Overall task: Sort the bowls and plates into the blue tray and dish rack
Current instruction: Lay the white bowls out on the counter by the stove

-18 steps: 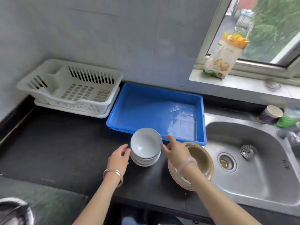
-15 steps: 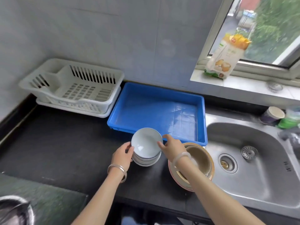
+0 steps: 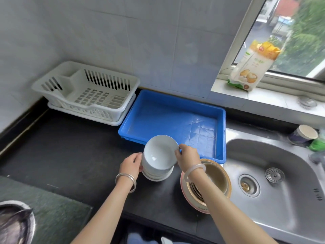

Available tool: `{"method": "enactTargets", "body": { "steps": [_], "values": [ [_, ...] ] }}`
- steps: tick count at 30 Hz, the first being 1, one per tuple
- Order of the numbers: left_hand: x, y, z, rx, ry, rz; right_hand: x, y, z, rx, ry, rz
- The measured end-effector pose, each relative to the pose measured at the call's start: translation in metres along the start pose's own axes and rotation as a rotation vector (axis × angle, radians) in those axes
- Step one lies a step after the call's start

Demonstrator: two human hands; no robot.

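- Two stacks of crockery are seen on the black bench [image 3: 70,155]: a stack of white bowls [image 3: 157,171] just in front of the blue tray [image 3: 172,117], and a stack of tan bowls and plates [image 3: 216,180] beside the sink [image 3: 281,182].
- One white top bowl [image 3: 160,152] is tilted up off its stack, its near-side rim pinched by the fingers of the right hand [image 3: 187,156].
- The stack below is steadied by the left hand [image 3: 131,164], curled against its side wall.
- Neither the blue tray nor the white dish rack [image 3: 88,92] is seen to hold anything yet.
- The glazed bowls are judged stiff, smooth, likely slippery, and breakable if knocked.
- A hold at the rim, thumb inside and fingers outside, is judged soundest; a single bowl should be light, the full stack heavy.
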State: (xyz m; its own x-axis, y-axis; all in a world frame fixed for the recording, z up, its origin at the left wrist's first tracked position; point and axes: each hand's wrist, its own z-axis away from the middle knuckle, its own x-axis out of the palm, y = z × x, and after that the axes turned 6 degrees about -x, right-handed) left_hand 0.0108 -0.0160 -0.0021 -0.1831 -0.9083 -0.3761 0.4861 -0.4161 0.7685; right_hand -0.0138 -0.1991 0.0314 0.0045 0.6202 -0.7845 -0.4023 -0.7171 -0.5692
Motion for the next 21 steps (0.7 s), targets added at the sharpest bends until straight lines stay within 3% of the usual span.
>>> {"method": "enactTargets", "body": {
  "steps": [5,10,14,21],
  "values": [
    [0.008,0.011,-0.002,-0.021,0.039,-0.134,-0.019,0.010,-0.001,0.004,0.055,-0.205],
    [0.018,0.017,0.001,0.037,0.174,-0.379,-0.028,0.018,-0.003,0.005,0.038,-0.242],
    [0.020,0.020,0.002,0.079,0.237,-0.340,-0.032,0.022,-0.001,-0.009,0.038,-0.244],
    [0.006,0.022,0.000,0.107,0.207,-0.229,-0.043,0.007,0.002,-0.022,0.056,-0.319]
  ]
}}
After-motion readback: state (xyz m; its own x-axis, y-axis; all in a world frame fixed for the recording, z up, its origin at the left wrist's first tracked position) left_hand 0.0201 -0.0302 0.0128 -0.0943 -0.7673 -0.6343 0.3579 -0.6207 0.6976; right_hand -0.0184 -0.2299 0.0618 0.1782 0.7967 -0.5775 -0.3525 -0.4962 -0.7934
